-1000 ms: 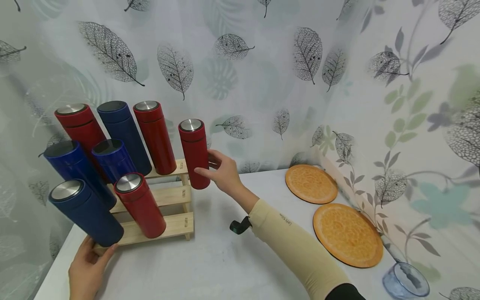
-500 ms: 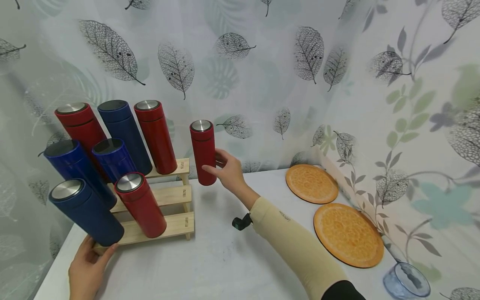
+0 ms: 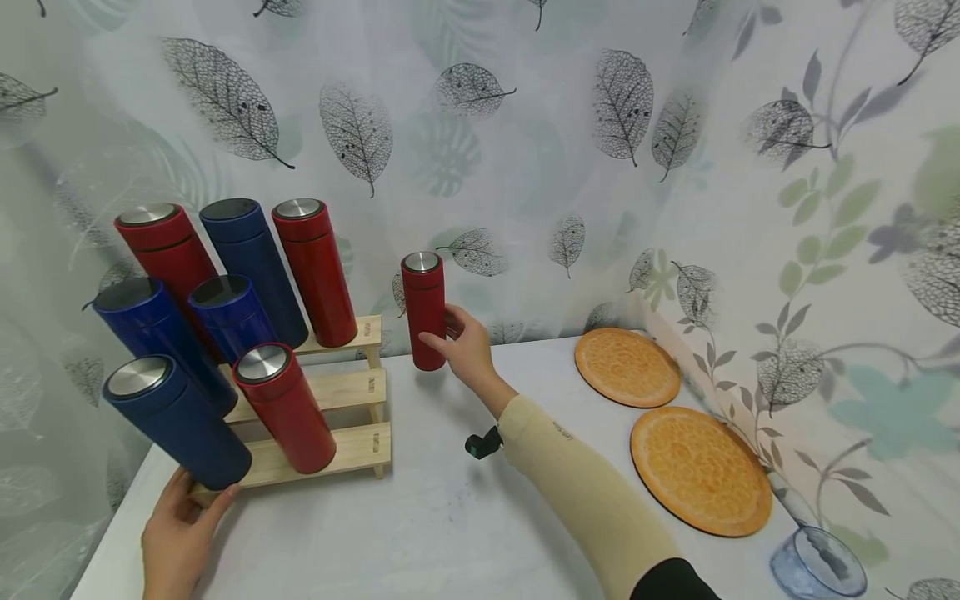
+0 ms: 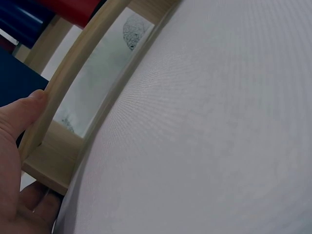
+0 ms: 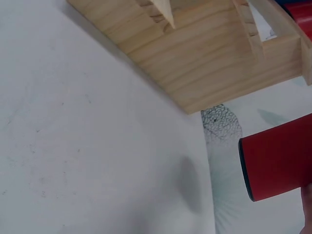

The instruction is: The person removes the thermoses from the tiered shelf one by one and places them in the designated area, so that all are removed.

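Observation:
My right hand [image 3: 470, 346] grips a red thermos flask [image 3: 424, 312] with a steel lid, upright at the back of the table. In the right wrist view its dark-rimmed base [image 5: 246, 170] is apart from its shadow on the table. To the left stands a three-step wooden rack [image 3: 360, 446]. My left hand [image 3: 177, 529] holds the rack's front left corner; in the left wrist view the thumb [image 4: 29, 107] lies on the front edge and the fingers are partly hidden behind the end. Next to that thumb, a dark blue flask [image 3: 176, 425] stands on the lowest step.
Several flasks share the rack, among them a red one [image 3: 285, 408] in front and another red one [image 3: 315, 275] on the top step. Two round orange mats [image 3: 701, 471] lie at the right, near a clear glass bowl [image 3: 817, 562]. A leaf-patterned curtain [image 3: 510, 167] hangs behind the white table.
My right hand has carried the red thermos flask to the right, away from the rack's top step, and slightly farther back. My left hand stays at the rack's corner.

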The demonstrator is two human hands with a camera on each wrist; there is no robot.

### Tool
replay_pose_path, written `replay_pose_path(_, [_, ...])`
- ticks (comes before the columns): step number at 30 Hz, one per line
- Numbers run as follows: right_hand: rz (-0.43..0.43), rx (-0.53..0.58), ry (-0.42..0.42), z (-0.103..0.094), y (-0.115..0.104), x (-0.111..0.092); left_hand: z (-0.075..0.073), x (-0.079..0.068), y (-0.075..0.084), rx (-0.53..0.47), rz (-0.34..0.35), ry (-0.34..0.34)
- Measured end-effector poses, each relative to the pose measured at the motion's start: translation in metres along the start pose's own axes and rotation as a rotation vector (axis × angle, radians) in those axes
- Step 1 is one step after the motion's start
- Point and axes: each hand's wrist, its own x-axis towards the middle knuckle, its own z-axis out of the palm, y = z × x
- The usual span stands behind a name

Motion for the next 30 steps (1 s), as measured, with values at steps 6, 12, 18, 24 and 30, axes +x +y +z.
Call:
replay_pose_path(6, [0.018,-0.033,0.010,0.003,0.009,-0.003,-0.001,0.001,0.000,0.010,-0.001,-0.016])
replay_pose_path(12, [0.041,-0.049,0.023,0.006,0.020,-0.006,-0.001,0.001,-0.002,0.013,-0.001,-0.010])
replay_pose_path(18, [0.064,-0.032,0.028,0.007,0.025,-0.012,-0.001,0.000,-0.001,0.012,0.009,-0.008])
replay_pose_path(24, [0.091,-0.021,0.030,0.009,0.030,-0.017,-0.001,0.000,0.000,0.013,0.018,-0.005])
replay_pose_path(30, [0.121,-0.036,0.046,0.011,0.039,-0.021,0.000,0.001,-0.001,0.009,0.016,-0.006])
